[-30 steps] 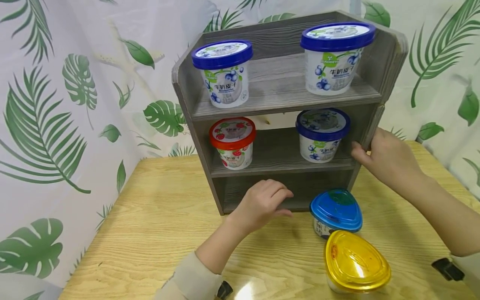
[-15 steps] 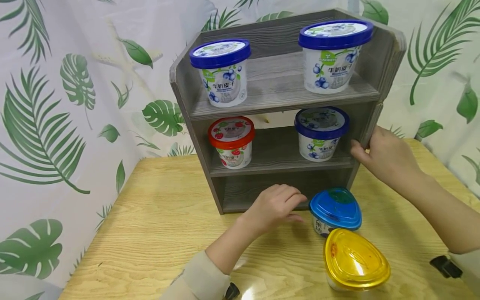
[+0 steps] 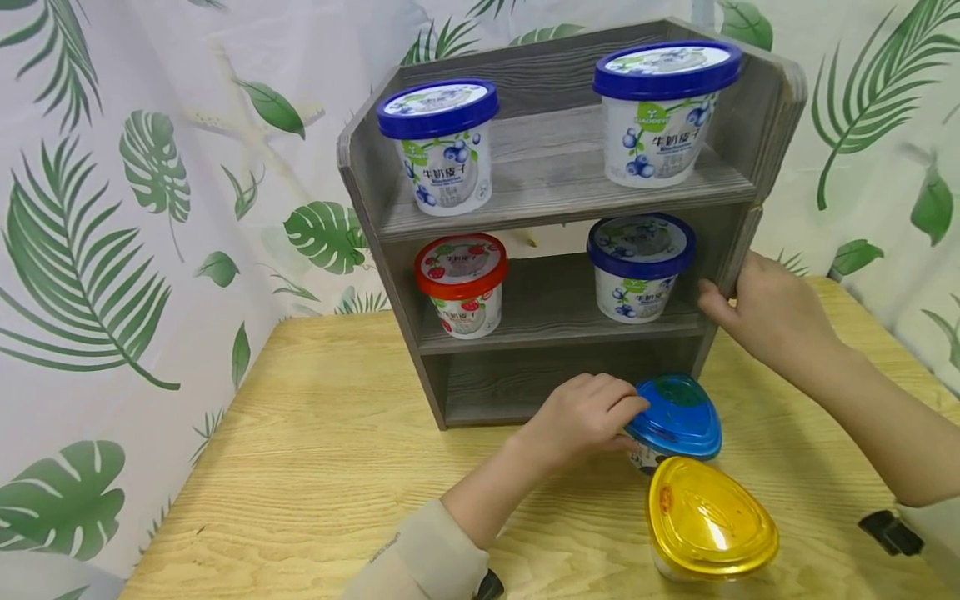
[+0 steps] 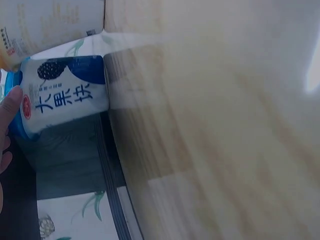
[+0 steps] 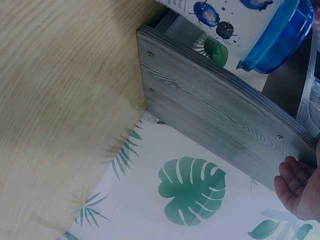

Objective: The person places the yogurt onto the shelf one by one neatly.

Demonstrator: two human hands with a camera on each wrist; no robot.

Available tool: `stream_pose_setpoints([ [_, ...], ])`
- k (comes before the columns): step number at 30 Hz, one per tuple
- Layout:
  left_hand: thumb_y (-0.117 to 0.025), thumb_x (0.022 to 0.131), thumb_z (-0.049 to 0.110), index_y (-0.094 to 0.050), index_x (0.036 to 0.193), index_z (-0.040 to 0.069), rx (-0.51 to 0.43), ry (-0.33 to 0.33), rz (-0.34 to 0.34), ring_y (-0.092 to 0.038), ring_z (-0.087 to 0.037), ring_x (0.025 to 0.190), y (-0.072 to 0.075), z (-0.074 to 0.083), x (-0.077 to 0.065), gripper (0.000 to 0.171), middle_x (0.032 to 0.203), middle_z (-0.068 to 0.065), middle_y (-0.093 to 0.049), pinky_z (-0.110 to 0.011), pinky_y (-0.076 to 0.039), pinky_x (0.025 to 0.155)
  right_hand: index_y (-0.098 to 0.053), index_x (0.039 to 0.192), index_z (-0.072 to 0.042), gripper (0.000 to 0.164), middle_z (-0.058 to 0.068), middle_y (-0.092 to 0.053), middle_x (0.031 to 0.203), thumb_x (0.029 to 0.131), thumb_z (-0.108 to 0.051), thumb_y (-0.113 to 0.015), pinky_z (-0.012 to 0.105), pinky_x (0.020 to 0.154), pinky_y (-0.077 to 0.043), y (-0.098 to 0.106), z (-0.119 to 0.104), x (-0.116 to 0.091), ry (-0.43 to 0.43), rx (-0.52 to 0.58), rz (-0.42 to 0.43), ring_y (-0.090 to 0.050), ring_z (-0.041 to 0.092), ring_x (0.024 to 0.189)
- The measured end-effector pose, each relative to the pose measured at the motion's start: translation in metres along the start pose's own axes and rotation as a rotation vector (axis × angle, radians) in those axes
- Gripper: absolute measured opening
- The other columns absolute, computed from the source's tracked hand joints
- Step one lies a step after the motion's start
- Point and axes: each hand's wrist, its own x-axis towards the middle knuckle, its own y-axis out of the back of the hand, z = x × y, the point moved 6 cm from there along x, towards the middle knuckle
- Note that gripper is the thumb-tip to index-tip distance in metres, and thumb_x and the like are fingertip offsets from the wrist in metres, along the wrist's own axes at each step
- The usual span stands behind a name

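Observation:
My left hand (image 3: 585,421) reaches the left side of a blue-lidded yogurt tub (image 3: 678,421). The fingers lie over the lid's edge, and the thumb is lower, by the tub's side. In the left wrist view a fingertip (image 4: 12,102) meets the blue lid of that tub (image 4: 65,92), which has a blackberry picture. My right hand (image 3: 780,317) grips the right side panel of the grey wooden shelf (image 3: 555,337), thumb at its front edge. The right wrist view shows curled fingers (image 5: 292,185) against the outside of the panel (image 5: 215,95).
A yellow-lidded tub (image 3: 708,521) stands just in front of the blue-lidded one on the wooden table (image 3: 300,475). On the shelf are a red-lidded tub (image 3: 471,317) and blue-lidded round tubs (image 3: 453,179). A leaf-patterned cloth (image 3: 247,208) hangs behind.
My left hand has moved right, from in front of the bottom shelf to the blue-lidded tub, and now touches its lid. The right hand has kept its grip on the panel.

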Motion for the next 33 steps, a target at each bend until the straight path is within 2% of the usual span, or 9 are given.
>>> stream_pose_setpoints([
  [5, -0.067, 0.077, 0.055, -0.068, 0.099, 0.015, -0.012, -0.008, -0.001, -0.060, -0.007, 0.092, -0.003, 0.005, 0.005, 0.046, 0.098, 0.005, -0.066, -0.014, -0.045, 0.083, -0.049, 0.086, 0.003, 0.025, 0.013, -0.050, 0.065, 0.089, -0.022, -0.053, 0.036, 0.044, -0.037, 0.001, -0.001, -0.001, 0.000, -0.002, 0.013, -0.049, 0.026, 0.055],
  [12, -0.066, 0.077, 0.057, -0.068, 0.100, 0.016, -0.007, 0.002, -0.042, -0.059, -0.007, 0.095, -0.008, 0.005, 0.008, 0.047, 0.100, 0.006, -0.065, -0.015, -0.045, 0.085, -0.049, 0.085, 0.003, 0.025, 0.013, -0.050, 0.064, 0.089, -0.021, -0.053, 0.037, 0.044, -0.038, 0.001, -0.001, -0.002, 0.000, -0.006, 0.026, -0.049, 0.027, 0.054],
  [20, -0.062, 0.079, 0.058, -0.068, 0.100, 0.018, 0.033, -0.027, -0.056, -0.058, -0.009, 0.098, -0.014, 0.006, 0.006, 0.046, 0.101, 0.006, -0.065, -0.017, -0.045, 0.087, -0.044, 0.080, 0.001, 0.025, 0.009, -0.040, 0.059, 0.091, -0.020, -0.050, 0.035, 0.042, -0.033, -0.002, 0.002, -0.002, -0.019, -0.008, 0.024, -0.046, 0.026, 0.051],
  [33, -0.062, 0.081, 0.055, -0.067, 0.099, 0.017, 0.071, -0.047, -0.033, -0.059, -0.010, 0.098, -0.014, 0.008, 0.006, 0.042, 0.100, 0.005, -0.064, -0.019, -0.045, 0.089, -0.047, 0.082, 0.001, 0.025, 0.012, -0.047, 0.063, 0.091, -0.022, -0.050, 0.039, 0.043, -0.038, 0.001, -0.003, -0.003, -0.008, -0.009, 0.044, -0.049, 0.029, 0.054],
])
